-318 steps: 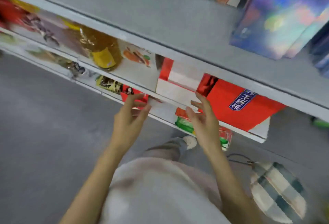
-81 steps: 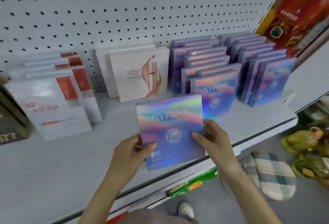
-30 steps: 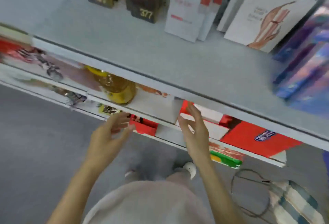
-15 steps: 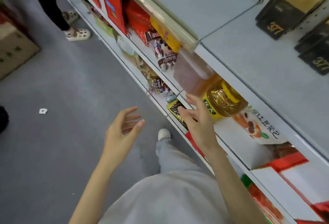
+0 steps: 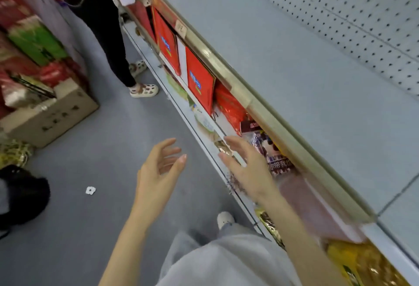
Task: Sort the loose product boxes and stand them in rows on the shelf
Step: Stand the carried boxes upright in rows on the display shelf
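Note:
Both my hands hang over the aisle with nothing in them. My left hand is open above the grey floor, fingers spread. My right hand is open too, its fingertips close to the rail of the lower shelf. The grey upper shelf runs diagonally along the right, backed by white pegboard. Red flat boxes stand on the shelf below, with snack bags just beyond my right hand. No product box is in either hand.
Another person's dark legs and pale sandals stand up the aisle by the shelf. A cardboard carton with goods sits at the left, a black object on the floor nearby. A yellow oil bottle lies at bottom right.
My view has swung further left along the aisle. The boxes I handled before are out of sight. Both hands stay open and empty, drifting along the lower shelf edge.

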Demonstrator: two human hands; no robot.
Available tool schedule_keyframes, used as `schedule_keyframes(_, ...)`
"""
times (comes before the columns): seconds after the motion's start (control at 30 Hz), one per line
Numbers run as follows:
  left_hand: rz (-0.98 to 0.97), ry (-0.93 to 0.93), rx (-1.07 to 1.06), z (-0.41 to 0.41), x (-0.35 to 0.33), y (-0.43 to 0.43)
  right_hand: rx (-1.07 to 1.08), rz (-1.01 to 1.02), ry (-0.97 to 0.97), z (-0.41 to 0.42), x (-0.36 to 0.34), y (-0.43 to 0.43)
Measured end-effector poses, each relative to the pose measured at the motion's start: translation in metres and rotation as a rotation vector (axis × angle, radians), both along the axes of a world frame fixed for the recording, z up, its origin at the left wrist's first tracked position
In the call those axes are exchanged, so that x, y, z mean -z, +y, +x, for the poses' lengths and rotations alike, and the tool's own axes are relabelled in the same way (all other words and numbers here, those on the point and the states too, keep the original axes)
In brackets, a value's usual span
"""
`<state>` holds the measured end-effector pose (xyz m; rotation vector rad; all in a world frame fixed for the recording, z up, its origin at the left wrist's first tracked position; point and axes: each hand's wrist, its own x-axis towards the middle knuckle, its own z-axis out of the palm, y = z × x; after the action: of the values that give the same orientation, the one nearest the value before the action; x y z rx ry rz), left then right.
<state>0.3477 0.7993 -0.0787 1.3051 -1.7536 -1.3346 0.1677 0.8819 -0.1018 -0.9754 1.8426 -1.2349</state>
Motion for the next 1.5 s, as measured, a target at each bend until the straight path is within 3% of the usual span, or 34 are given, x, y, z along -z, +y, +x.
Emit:
schedule_keyframes(0.2, 0.004, 0.002, 0.011, 0.008, 0.009, -0.123, -0.009, -0.001, 0.036, 0.001, -0.013, -0.145)
schedule_keyframes(0.3, 0.012, -0.032, 0.061, 0.020, 0.018, -0.200, 0.094, -0.036, 0.055, 0.010, -0.010, -0.208)
schedule_keyframes(0.57, -0.063, -0.023, 0.163, 0.021, -0.006, -0.387, 0.262, -0.111, -0.082, 0.026, -0.028, -0.328)
schedule_keyframes(0.73, -0.031, -0.009, 0.254, -0.020, 0.002, -0.456, 0.422, -0.157, -0.126, -0.008, -0.030, -0.396)
schedule_keyframes(1.03, -0.068, -0.047, 0.323, -0.111, 0.006, -0.585, 0.416, -0.144, -0.155, -0.091, -0.019, -0.524)
schedule_keyframes(1.3, -0.066, -0.017, 0.346, -0.177, 0.001, -0.695, 0.551, -0.064, -0.100, -0.166, -0.024, -0.603)
schedule_keyframes(1.5, -0.104, -0.029, 0.467, -0.254, 0.006, -0.780, 0.775, -0.051, -0.286, -0.216, -0.022, -0.676)
